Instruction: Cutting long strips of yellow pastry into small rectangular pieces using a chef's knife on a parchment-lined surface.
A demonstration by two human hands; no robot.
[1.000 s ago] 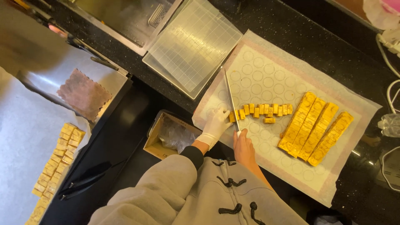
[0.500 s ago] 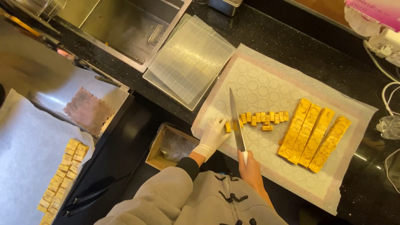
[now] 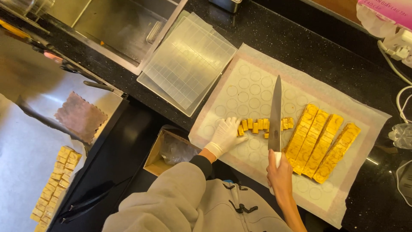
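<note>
You're mid-slice: right hand (image 3: 280,171) clamped round the knife (image 3: 274,114), blade over the cut yellow pieces (image 3: 257,126) mid-mat (image 3: 240,86). Gloved left hand (image 3: 226,135), fingers together, steadies their left end. Keep fingertips clear.

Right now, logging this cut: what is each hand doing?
Left hand: gloved, open, resting on the cut yellow pieces.
Right hand: closed on the knife.

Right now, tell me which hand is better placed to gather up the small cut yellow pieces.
The left hand. Its gloved fingers already rest against the end of the row of cut pieces on the baking mat. The right hand grips the knife, so it is occupied.
</note>
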